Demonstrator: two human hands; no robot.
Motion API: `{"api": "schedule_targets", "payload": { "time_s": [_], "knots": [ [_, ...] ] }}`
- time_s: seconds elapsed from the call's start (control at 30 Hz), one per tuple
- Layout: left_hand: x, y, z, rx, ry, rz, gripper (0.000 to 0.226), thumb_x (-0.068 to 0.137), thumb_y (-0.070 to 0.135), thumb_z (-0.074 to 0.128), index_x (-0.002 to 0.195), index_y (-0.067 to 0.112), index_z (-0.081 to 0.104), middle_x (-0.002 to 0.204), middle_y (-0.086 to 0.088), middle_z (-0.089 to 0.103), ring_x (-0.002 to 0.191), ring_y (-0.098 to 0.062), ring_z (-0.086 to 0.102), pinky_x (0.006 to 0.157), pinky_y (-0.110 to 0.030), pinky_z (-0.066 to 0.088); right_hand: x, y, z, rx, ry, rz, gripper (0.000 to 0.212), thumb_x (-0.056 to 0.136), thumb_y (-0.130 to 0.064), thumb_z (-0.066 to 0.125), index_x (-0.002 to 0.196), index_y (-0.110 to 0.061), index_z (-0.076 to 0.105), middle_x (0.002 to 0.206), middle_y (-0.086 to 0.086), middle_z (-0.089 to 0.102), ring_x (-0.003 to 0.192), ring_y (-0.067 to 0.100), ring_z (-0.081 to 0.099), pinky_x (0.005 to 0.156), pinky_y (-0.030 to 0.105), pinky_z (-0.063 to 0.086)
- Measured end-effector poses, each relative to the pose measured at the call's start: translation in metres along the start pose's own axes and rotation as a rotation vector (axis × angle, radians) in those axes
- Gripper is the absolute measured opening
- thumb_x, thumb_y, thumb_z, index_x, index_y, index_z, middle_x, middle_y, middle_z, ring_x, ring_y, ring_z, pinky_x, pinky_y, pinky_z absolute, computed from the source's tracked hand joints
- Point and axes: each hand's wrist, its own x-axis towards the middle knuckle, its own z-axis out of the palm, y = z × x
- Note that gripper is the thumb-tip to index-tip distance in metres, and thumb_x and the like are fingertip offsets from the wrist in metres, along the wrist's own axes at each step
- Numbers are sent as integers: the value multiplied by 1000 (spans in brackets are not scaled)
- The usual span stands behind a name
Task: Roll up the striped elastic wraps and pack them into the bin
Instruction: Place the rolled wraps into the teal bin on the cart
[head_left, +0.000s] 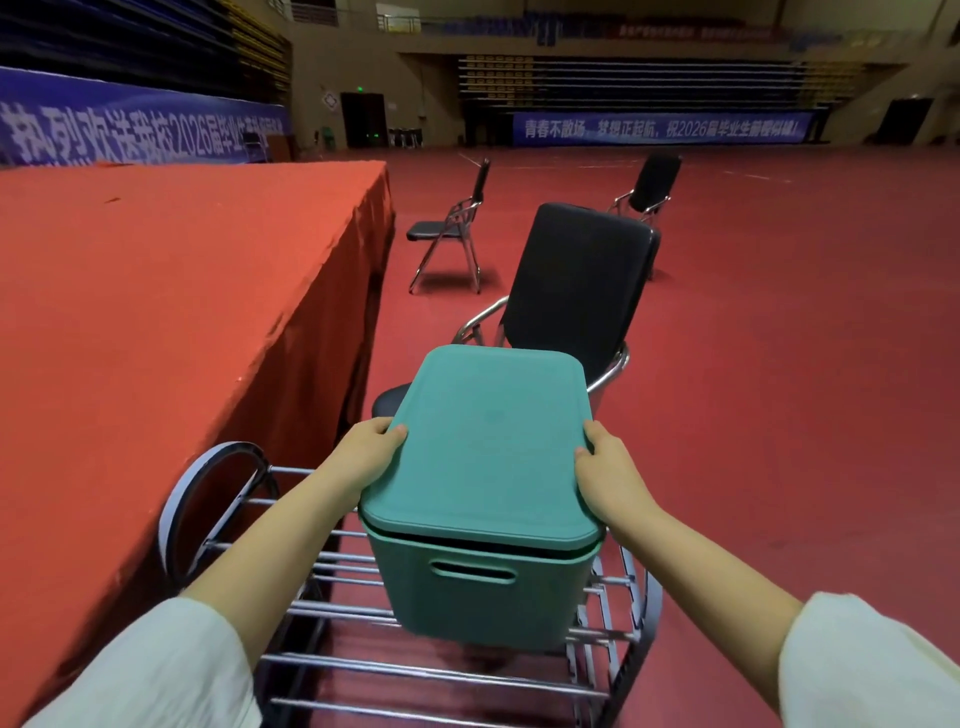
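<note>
The left hand (371, 449) and right hand (605, 475) are each gripping a side edge of the lid (488, 447), thumbs on top. It's sitting slightly raised on the bin (467, 597), on a rack (332, 613). No wraps showing, so probably packed or not yet started; can't tell which.

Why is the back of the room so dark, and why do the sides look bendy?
Head view: the far stands are dimly lit, the lid up close is bright and sharp; the wide-angle lens bends lines near the edges.

Dim indoor light from overhead; soft shadows under chairs (452, 228); wide-angle bending at edges; background banners slightly blurred.
</note>
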Motion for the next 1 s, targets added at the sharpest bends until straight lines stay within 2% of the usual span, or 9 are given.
{"api": "schedule_targets", "payload": {
  "time_s": [0.07,0.17,0.27,0.33,0.47,0.57,0.7,0.87,1.0],
  "knots": [
    [-8,-2,-2,10,-10,9,22,101,17,44,108,15,64,97,-6,70,94,-28,66,92,-43,52,-8,2,0,-17,0,-11,34,94,4,31,118,-10,51,105,8,56,73,15,49,48,4,35],
    [-18,-7,-5,25,-31,39,23,101,18,44,115,16,62,110,-9,68,103,-29,65,96,-44,50,-17,4,0,-27,9,-40,33,94,5,32,118,-6,52,110,13,56,68,10,47,47,4,35],
    [-24,-10,-7,71,-10,135,40,100,15,46,139,15,47,139,-4,51,125,-21,51,108,-39,39,-26,2,1,-47,6,-72,41,97,-1,34,134,-11,49,139,10,47,110,23,52,75,10,39],
    [-34,-10,-12,155,-8,307,48,99,10,45,146,22,38,146,7,39,130,-6,38,110,-27,29,-32,0,-1,-91,-7,-102,43,99,-9,39,142,-12,41,157,5,25,143,20,26,102,18,27],
    [-64,-22,-32,379,-184,513,42,94,43,52,134,30,52,146,19,27,133,12,23,110,-8,14,-56,1,-6,-208,-104,-286,40,98,-34,48,137,-24,50,160,2,12,148,14,10,104,12,11],
    [-78,-38,-45,567,-306,545,83,65,78,51,139,43,40,151,29,16,134,23,6,108,-4,5,-72,11,-8,-354,-268,-377,54,88,-52,54,137,-33,47,157,-12,11,147,8,-11,117,30,1],
    [-72,-45,-41,729,-238,685,91,69,83,48,145,33,36,157,10,17,139,7,6,105,2,-3,-68,24,-13,-654,-321,-493,72,86,-52,60,148,-33,28,158,-12,12,145,8,-10,119,39,0],
    [-68,-54,-37,767,-210,728,102,67,92,23,145,27,33,153,8,17,141,-4,9,108,-2,-3,-68,30,-5,-872,-291,-581,96,74,-81,7,151,-26,24,159,0,19,148,31,4,118,55,1],
    [-69,-60,-39,764,-216,665,102,65,95,19,148,36,25,157,18,7,146,-1,-1,117,-18,2,-65,41,0,-899,-298,-583,107,73,-78,-16,150,-19,28,157,8,25,146,38,14,117,52,12]
  ]
}}
